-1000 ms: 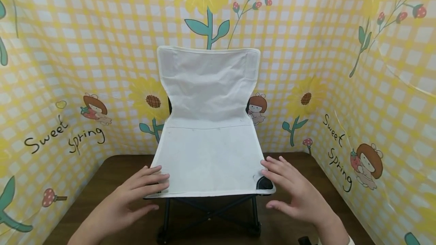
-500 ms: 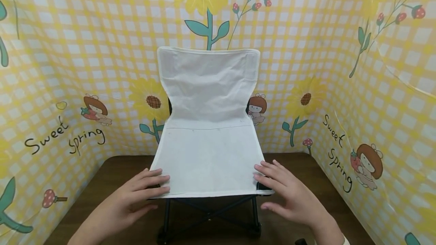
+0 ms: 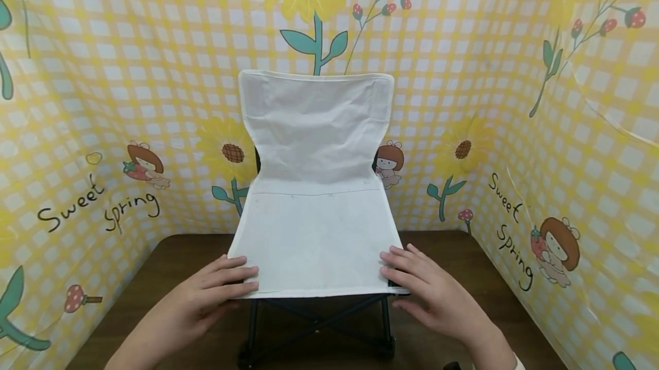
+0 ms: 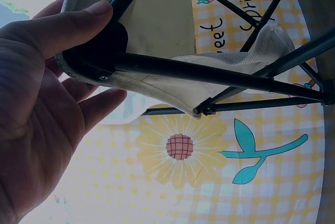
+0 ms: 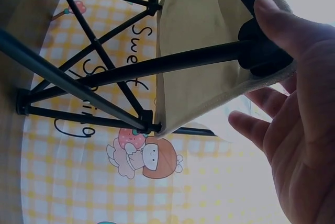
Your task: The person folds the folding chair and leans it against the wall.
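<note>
A folding chair (image 3: 317, 233) with white fabric and a black tube frame stands unfolded, its backrest away from me. At the seat's front left corner my left hand (image 3: 213, 290) lays its fingers on top; the left wrist view shows the thumb (image 4: 86, 22) against the underside by the black corner piece (image 4: 104, 51). The opposite front corner is between the fingers and thumb of my right hand (image 3: 429, 293), with its thumb (image 5: 277, 22) under the seat beside the other corner piece (image 5: 261, 48). Both corners are mostly covered by the hands in the head view.
Under the chair is a dark brown wooden table (image 3: 170, 267). Yellow checked cloth (image 3: 319, 32) with sunflowers and lettering hangs behind and on both sides, close to the table's edges. A small dark object (image 3: 452, 366) shows at the bottom edge near the right forearm.
My right hand has moved left and slightly down onto the seat's corner, and its thumb has closed in beneath. The left hand has settled onto its corner. The chair has stayed in place.
</note>
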Available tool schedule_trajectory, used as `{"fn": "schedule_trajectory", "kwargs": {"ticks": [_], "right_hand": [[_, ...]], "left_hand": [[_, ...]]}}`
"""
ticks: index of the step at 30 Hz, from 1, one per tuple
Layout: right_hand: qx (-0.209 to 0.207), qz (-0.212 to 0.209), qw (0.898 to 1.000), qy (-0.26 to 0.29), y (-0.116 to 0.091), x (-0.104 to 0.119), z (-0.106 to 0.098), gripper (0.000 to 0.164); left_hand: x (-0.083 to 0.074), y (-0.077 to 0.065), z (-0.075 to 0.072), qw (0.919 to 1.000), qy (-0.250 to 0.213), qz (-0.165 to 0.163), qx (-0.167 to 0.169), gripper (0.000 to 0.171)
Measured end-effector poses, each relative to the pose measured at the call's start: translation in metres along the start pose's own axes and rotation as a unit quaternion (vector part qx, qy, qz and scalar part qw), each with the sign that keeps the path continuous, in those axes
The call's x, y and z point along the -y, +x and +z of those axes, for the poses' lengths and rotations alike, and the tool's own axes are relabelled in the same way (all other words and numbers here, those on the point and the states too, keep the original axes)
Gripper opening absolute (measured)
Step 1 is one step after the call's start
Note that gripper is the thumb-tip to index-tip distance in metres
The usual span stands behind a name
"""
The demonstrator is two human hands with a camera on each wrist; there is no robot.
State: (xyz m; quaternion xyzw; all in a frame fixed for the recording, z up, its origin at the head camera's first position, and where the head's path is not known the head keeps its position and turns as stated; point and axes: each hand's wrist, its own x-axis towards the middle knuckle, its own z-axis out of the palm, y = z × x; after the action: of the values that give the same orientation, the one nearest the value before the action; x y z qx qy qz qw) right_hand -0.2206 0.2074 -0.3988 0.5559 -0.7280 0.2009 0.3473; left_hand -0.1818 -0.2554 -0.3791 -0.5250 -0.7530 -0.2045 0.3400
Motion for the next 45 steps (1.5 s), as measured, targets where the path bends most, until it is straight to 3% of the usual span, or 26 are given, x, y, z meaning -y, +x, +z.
{"fn": "schedule_trajectory", "kwargs": {"ticks": [5,18,24,38,45], "right_hand": [[0.003,0.008,1.000,-0.017,0.000,0.002,0.001,0.042],[-0.023,-0.043,0.999,-0.013,0.009,0.004,0.004,0.032],[-0.030,-0.040,0.998,-0.025,0.011,0.009,0.003,0.032],[-0.062,-0.040,0.996,-0.050,0.018,0.010,0.007,0.031],[-0.071,-0.027,0.995,-0.062,0.020,0.015,0.008,0.032]], "left_hand": [[0.000,-0.001,0.000,0.9999,0.011,0.002,-0.001,0.037],[-0.006,-0.001,-0.004,0.9990,0.039,-0.021,0.003,0.039],[-0.007,-0.001,-0.001,0.9987,0.044,-0.023,-0.009,0.038],[-0.009,0.005,0.012,0.9936,0.104,-0.023,-0.037,0.044],[-0.009,0.006,0.021,0.9915,0.112,-0.009,-0.067,0.043]]}}
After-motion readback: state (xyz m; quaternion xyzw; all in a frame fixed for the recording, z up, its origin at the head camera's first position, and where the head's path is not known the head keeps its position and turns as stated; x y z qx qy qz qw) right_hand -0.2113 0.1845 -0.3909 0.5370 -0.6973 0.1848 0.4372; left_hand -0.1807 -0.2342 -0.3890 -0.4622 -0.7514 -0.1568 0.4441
